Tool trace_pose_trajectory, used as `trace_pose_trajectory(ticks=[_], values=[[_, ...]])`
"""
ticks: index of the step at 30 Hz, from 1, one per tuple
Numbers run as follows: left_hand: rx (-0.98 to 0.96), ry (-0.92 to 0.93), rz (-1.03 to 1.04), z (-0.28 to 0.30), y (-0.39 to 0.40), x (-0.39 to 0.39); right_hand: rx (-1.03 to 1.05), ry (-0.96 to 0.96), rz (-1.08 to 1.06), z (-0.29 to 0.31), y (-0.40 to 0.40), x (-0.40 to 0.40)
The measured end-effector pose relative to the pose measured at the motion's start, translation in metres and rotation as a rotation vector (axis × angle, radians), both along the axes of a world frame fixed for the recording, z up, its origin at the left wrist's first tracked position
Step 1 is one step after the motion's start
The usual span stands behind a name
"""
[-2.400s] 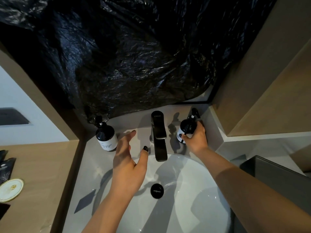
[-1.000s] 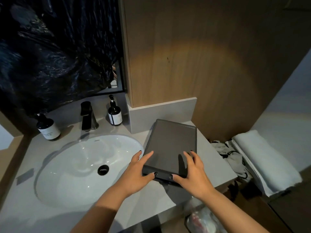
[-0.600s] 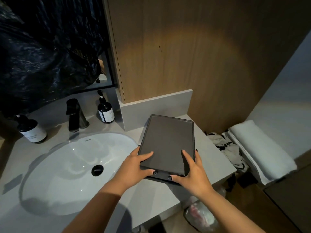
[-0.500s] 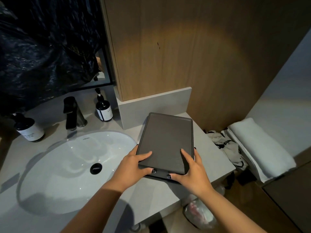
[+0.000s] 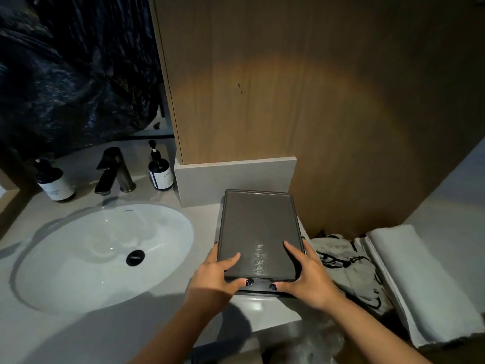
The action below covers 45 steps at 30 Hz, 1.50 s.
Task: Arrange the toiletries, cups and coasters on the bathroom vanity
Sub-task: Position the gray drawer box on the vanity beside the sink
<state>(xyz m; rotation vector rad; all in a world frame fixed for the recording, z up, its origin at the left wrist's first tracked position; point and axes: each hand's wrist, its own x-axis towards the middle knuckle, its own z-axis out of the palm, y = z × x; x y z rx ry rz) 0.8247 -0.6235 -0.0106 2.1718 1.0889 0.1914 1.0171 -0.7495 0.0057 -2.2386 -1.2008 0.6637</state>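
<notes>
Tray held at its near end, both hands on it

Tray (image 5: pixel 258 232) is dark, rectangular and lies flat on the grey tabletop (image 5: pixel 204 308), just right of the white sink (image 5: pixel 78 258), with its far end close to the low grey backsplash. We've got our left hand (image 5: pixel 215 277) clamped on the near left corner, thumb on the front edge and a finger laid on top. Our right hand (image 5: pixel 307 277) grips the near right corner the same way.

Behind the sink stands a black faucet (image 5: pixel 112 170), with one dark pump bottle (image 5: pixel 55 181) to its left and another dark pump bottle (image 5: pixel 158 170) to its right, both upright. Off the tabletop's right edge we see crumpled printed cloth (image 5: pixel 346 264) and a folded white towel (image 5: pixel 425 279) beside it.
</notes>
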Motion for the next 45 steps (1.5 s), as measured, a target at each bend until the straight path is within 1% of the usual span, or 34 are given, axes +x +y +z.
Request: trace_pose_trajectory(ticks=[5,8,9,11,13,17,21,25,30,37,41,45], values=[[-0.027,-0.09,0.119,0.002,-0.034,0.028,-0.006,-0.014,0.142,0.005,-0.005,0.04],[0.068,-0.133,0.18,-0.003,-0.045,0.031,0.0,-0.019,0.173,0.004,-0.006,0.048],[0.094,-0.142,0.172,-0.005,-0.046,0.032,0.003,-0.03,0.18,0.004,-0.006,0.05],[0.111,-0.118,0.168,0.003,-0.046,0.035,0.017,-0.045,0.189,0.002,-0.002,0.054],[0.08,-0.054,0.161,0.008,-0.046,0.038,0.015,-0.034,0.203,0.003,0.003,0.058],[0.129,-0.011,0.213,0.008,-0.046,0.031,-0.007,-0.011,0.271,0.002,0.015,0.057],[0.118,-0.059,0.236,0.004,-0.032,0.024,0.012,0.028,0.251,-0.001,0.022,0.049],[0.098,-0.086,0.229,0.002,-0.018,0.027,0.041,0.02,0.229,-0.003,0.031,0.05],[0.077,-0.123,0.237,-0.006,-0.007,0.029,0.022,0.0,0.235,-0.001,0.036,0.055],[0.074,-0.129,0.269,-0.008,-0.003,0.033,-0.014,0.022,0.259,0.0,0.043,0.062],[0.105,-0.095,0.246,-0.002,-0.004,0.037,-0.028,0.075,0.239,0.002,0.044,0.062],[0.113,-0.021,0.28,0.005,-0.011,0.041,-0.009,0.099,0.238,0.003,0.043,0.059]])
